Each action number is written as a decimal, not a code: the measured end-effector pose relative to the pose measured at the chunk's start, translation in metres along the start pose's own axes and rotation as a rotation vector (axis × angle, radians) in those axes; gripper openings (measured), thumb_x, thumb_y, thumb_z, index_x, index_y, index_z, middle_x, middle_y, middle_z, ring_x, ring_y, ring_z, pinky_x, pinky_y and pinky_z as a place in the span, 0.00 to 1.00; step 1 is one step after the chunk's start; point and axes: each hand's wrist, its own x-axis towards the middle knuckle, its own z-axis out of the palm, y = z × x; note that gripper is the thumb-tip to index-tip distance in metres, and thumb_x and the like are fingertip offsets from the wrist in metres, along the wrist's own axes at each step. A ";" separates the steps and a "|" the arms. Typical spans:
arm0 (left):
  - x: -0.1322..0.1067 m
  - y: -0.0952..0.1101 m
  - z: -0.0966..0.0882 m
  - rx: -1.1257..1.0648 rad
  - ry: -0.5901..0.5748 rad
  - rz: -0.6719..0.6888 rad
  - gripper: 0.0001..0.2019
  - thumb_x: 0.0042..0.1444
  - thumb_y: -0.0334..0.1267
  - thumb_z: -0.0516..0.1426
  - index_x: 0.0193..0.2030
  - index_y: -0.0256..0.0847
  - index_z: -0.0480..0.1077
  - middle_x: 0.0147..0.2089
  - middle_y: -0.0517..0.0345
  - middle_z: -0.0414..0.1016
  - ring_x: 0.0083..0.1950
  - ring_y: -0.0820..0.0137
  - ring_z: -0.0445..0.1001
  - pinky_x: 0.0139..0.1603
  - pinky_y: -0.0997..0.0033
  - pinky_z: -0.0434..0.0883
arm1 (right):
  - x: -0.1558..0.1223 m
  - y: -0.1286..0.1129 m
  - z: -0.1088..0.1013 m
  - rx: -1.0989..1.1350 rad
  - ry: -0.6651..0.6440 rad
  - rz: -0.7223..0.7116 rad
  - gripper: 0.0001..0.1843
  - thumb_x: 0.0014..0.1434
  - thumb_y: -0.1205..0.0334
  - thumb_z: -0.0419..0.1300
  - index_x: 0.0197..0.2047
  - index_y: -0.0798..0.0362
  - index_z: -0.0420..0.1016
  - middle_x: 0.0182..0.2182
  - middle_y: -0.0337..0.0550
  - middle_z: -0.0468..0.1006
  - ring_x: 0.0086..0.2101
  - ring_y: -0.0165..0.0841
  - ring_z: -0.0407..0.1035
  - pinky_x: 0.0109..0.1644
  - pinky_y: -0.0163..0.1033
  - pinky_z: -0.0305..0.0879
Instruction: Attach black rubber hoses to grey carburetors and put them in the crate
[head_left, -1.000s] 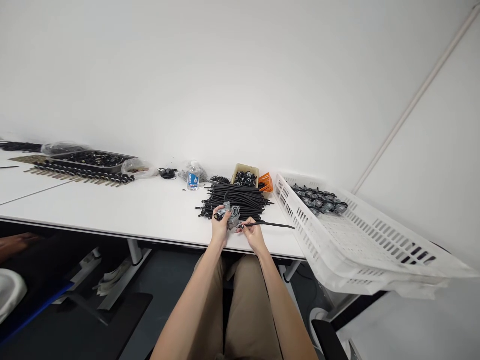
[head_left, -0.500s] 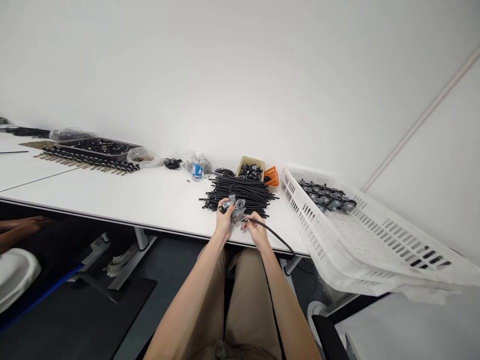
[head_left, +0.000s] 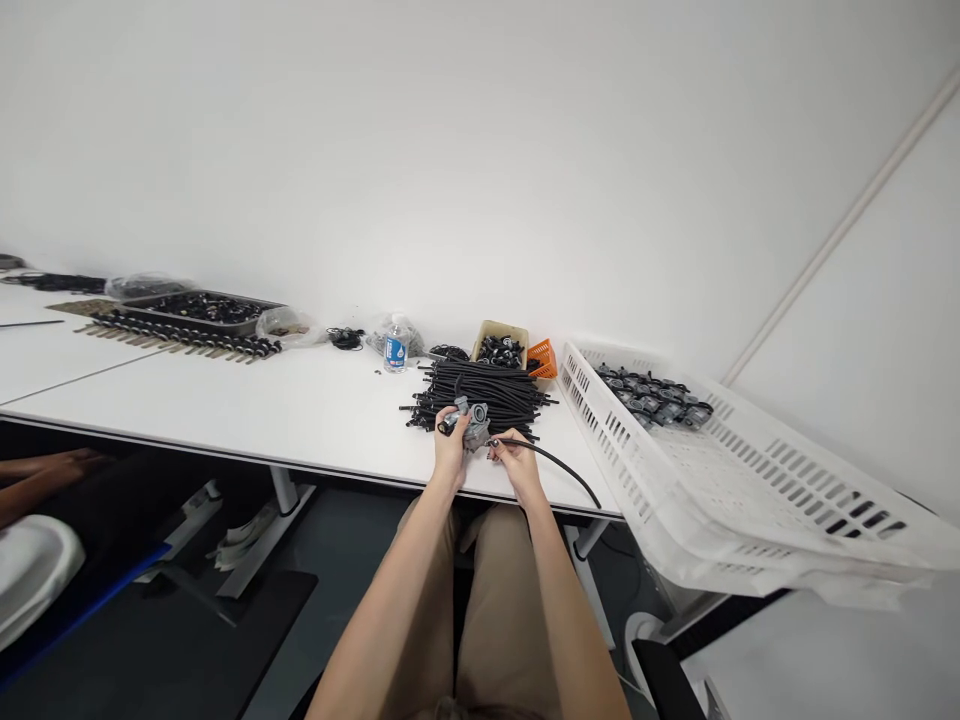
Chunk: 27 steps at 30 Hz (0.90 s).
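My left hand (head_left: 450,454) is closed around a small grey metal part (head_left: 470,422) just above the near edge of the white table (head_left: 285,410). My right hand (head_left: 516,461) pinches the end of a black tube (head_left: 559,463) against that part. The tube curves away to the right and down past the table edge. Right behind my hands lies a pile of black tubes (head_left: 481,394).
A white slatted crate (head_left: 720,470) at the right holds several grey parts (head_left: 658,398). Behind the pile stand a tan box (head_left: 500,345), an orange bin (head_left: 545,358) and a water bottle (head_left: 396,344). A dark tray (head_left: 199,310) lies far left. Another person's arm (head_left: 37,475) shows at the left edge.
The black tube, straight and level a second ago, now bends down to the right. Both hands stay together at the table edge, still holding the part and the tube.
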 end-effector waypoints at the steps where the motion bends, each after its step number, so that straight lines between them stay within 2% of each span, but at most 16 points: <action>1: 0.000 0.000 0.000 -0.004 -0.001 -0.018 0.27 0.41 0.53 0.69 0.42 0.45 0.64 0.36 0.62 0.74 0.34 0.70 0.75 0.37 0.69 0.73 | 0.000 0.000 0.000 0.010 0.006 -0.004 0.17 0.52 0.45 0.68 0.32 0.50 0.74 0.22 0.37 0.73 0.26 0.32 0.68 0.33 0.38 0.65; 6: 0.000 0.003 0.003 -0.002 -0.046 -0.106 0.24 0.42 0.55 0.68 0.37 0.43 0.65 0.34 0.60 0.74 0.33 0.69 0.75 0.34 0.69 0.73 | -0.002 0.000 -0.003 0.065 0.101 -0.038 0.18 0.46 0.48 0.72 0.33 0.50 0.75 0.30 0.40 0.75 0.34 0.34 0.69 0.40 0.39 0.68; 9: -0.002 0.006 0.004 -0.018 -0.074 -0.118 0.23 0.40 0.53 0.69 0.36 0.43 0.66 0.34 0.61 0.74 0.34 0.70 0.74 0.34 0.71 0.73 | -0.003 -0.001 -0.003 0.076 0.149 -0.051 0.22 0.44 0.52 0.73 0.41 0.49 0.74 0.36 0.41 0.75 0.38 0.35 0.69 0.43 0.38 0.69; 11: -0.003 0.008 0.005 -0.027 -0.087 -0.113 0.23 0.40 0.51 0.68 0.37 0.43 0.67 0.35 0.61 0.74 0.35 0.69 0.75 0.35 0.72 0.72 | -0.003 -0.002 -0.002 0.075 0.169 -0.052 0.30 0.43 0.53 0.73 0.49 0.48 0.72 0.40 0.42 0.74 0.39 0.34 0.69 0.42 0.38 0.70; 15: -0.004 0.009 0.004 -0.019 -0.104 -0.096 0.21 0.41 0.49 0.68 0.38 0.43 0.68 0.35 0.61 0.75 0.35 0.70 0.74 0.35 0.72 0.71 | -0.001 0.001 -0.002 0.075 0.215 -0.040 0.52 0.42 0.54 0.74 0.67 0.42 0.54 0.51 0.46 0.70 0.41 0.34 0.69 0.44 0.39 0.71; 18: -0.004 0.010 0.003 -0.003 -0.110 -0.072 0.20 0.41 0.49 0.68 0.38 0.43 0.68 0.35 0.62 0.75 0.35 0.70 0.74 0.36 0.73 0.70 | 0.000 0.005 -0.004 0.072 0.228 -0.020 0.63 0.41 0.53 0.74 0.72 0.38 0.40 0.57 0.49 0.66 0.44 0.35 0.69 0.45 0.40 0.72; 23: -0.005 0.011 0.002 0.021 -0.138 -0.062 0.20 0.41 0.47 0.68 0.38 0.42 0.69 0.34 0.63 0.75 0.35 0.71 0.73 0.36 0.73 0.70 | -0.001 0.009 -0.005 0.067 0.223 -0.033 0.71 0.41 0.54 0.74 0.73 0.34 0.25 0.67 0.50 0.55 0.46 0.34 0.68 0.48 0.42 0.71; 27: -0.006 0.013 0.001 0.026 -0.150 -0.058 0.20 0.41 0.47 0.68 0.37 0.42 0.69 0.34 0.63 0.74 0.34 0.72 0.73 0.36 0.74 0.69 | -0.003 0.005 -0.003 0.041 0.242 -0.034 0.71 0.42 0.54 0.74 0.73 0.33 0.25 0.68 0.50 0.52 0.45 0.34 0.68 0.49 0.44 0.71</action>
